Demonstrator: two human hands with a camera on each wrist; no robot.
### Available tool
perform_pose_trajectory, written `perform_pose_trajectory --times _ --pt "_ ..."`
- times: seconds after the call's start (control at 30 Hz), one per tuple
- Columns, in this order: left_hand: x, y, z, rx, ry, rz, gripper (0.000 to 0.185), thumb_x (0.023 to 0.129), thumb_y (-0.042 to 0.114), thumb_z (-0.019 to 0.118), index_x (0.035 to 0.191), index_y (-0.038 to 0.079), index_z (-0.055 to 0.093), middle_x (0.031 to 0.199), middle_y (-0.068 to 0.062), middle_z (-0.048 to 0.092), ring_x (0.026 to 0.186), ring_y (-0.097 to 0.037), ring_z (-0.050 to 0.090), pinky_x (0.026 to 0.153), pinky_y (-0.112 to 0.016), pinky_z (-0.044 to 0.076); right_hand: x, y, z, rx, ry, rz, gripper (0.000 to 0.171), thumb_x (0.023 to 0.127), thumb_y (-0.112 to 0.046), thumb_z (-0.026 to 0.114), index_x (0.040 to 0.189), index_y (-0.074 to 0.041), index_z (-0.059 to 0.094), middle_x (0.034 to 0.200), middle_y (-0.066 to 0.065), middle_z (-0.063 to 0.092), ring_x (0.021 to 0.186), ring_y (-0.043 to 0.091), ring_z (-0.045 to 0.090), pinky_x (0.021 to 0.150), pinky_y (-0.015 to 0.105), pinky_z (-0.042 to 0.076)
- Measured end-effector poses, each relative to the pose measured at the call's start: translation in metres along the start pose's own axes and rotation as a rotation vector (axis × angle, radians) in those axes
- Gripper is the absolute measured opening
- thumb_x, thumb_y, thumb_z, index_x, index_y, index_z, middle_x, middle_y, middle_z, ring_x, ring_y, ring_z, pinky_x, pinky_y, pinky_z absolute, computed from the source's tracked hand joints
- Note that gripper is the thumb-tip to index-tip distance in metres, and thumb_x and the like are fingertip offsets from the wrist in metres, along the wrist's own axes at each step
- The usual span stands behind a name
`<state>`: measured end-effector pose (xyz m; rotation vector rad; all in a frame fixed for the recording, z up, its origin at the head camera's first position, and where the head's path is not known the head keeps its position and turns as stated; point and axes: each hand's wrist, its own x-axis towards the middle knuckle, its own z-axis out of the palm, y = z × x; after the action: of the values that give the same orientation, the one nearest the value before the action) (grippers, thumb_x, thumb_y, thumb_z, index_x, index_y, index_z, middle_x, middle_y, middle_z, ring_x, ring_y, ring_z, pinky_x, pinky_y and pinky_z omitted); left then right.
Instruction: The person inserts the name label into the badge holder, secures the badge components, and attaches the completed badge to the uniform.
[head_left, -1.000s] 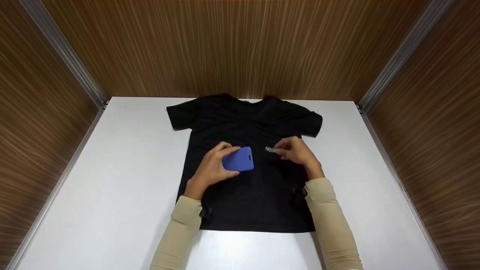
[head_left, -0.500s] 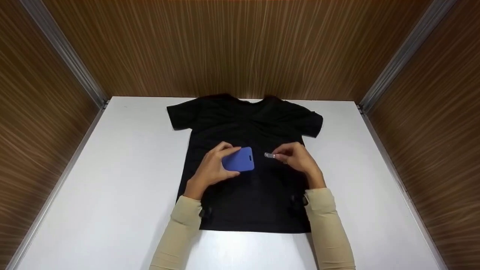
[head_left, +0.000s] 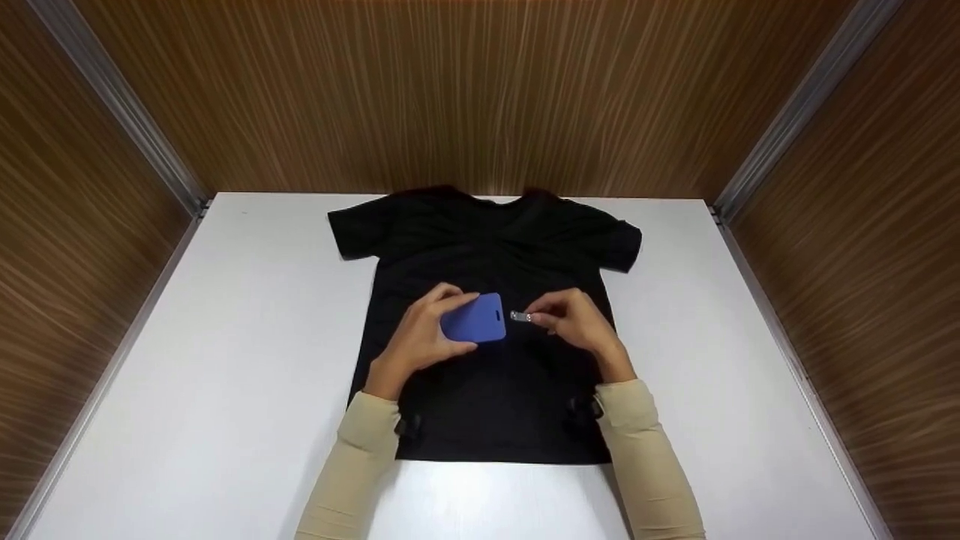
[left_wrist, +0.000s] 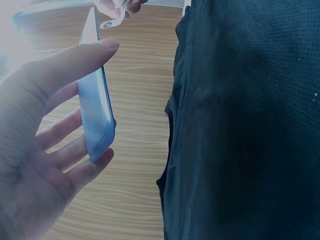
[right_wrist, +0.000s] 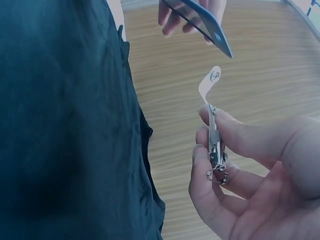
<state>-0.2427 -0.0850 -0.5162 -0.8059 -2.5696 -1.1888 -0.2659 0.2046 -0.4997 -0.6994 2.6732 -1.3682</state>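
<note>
- Between the two hands, above the chest of a black T-shirt (head_left: 487,247), a blue card holder (head_left: 474,318) and a small metal clip (head_left: 520,317) sit just apart, the clip's tip pointing at the holder's slotted end.
- The left hand (head_left: 420,337) grips the blue card holder by its edges: the thumb lies along one long side and the fingers (left_wrist: 75,165) curl under the other, as the left wrist view shows.
- The right hand (head_left: 577,326) pinches the metal clip between thumb and forefinger; in the right wrist view a clear strap with a snap stud (right_wrist: 210,82) sticks up from the clip, and a short bit of chain hangs below the fingers (right_wrist: 235,135).
- Both hands are held close together, not touching, over the middle of the shirt.
- Under the hands, the T-shirt lies flat and spread on a white table (head_left: 225,360), neck away from the person, sleeves out to either side.
- Both forearms wear beige sleeves (head_left: 645,450) that cross the shirt's lower hem.
- Beyond the shirt and to both sides of the arms stand wood-grain walls (head_left: 480,97) with metal corner strips.
</note>
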Motion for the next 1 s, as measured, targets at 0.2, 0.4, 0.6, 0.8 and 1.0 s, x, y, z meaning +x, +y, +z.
perform_pose_trajectory --times 0.2,0.4,0.6,0.8,1.0 --pt "0.003 0.002 0.0 -0.008 0.001 0.015 0.073 0.069 0.017 0.097 0.136 0.015 0.068 0.127 -0.012 0.063 0.112 -0.029 0.064 0.099 -0.048 0.054 0.002 -0.005 0.005 0.005 -0.002 -0.025 0.009 0.093 -0.002 0.073 0.095 -0.004 0.081 0.091 0.015 0.076 0.069 0.014 0.062 0.062 0.019 0.053" --pt "0.002 0.003 0.0 -0.032 -0.015 0.007 0.073 0.069 0.016 0.097 0.137 0.015 0.068 0.127 -0.012 0.062 0.113 -0.029 0.063 0.101 -0.048 0.053 0.001 -0.012 0.007 0.016 -0.012 -0.063 0.009 0.094 -0.002 0.071 0.096 -0.003 0.08 0.09 0.015 0.076 0.068 0.014 0.062 0.062 0.021 0.053" --pt "0.0 0.003 0.001 -0.046 -0.047 0.015 0.071 0.071 0.019 0.096 0.137 0.017 0.068 0.126 -0.012 0.062 0.113 -0.028 0.062 0.101 -0.047 0.054 -0.001 -0.019 0.01 0.03 -0.035 -0.073 0.01 0.096 -0.004 0.07 0.097 -0.003 0.08 0.095 0.015 0.077 0.07 0.015 0.064 0.064 0.021 0.054" --pt "0.001 0.002 0.001 -0.046 -0.06 0.009 0.071 0.072 0.021 0.095 0.137 0.016 0.068 0.127 -0.012 0.062 0.112 -0.028 0.062 0.1 -0.047 0.054 -0.001 -0.022 0.012 0.052 -0.035 -0.085 0.009 0.096 -0.005 0.07 0.096 -0.001 0.078 0.092 0.016 0.075 0.068 0.01 0.062 0.063 0.022 0.055" --pt "0.001 0.002 0.003 -0.079 -0.085 -0.001 0.071 0.073 0.026 0.094 0.138 0.017 0.066 0.129 -0.011 0.062 0.113 -0.028 0.061 0.1 -0.047 0.054 -0.005 -0.026 0.012 0.072 -0.03 -0.05 0.01 0.097 -0.007 0.07 0.095 0.001 0.075 0.084 0.015 0.071 0.066 0.01 0.062 0.062 0.022 0.055"
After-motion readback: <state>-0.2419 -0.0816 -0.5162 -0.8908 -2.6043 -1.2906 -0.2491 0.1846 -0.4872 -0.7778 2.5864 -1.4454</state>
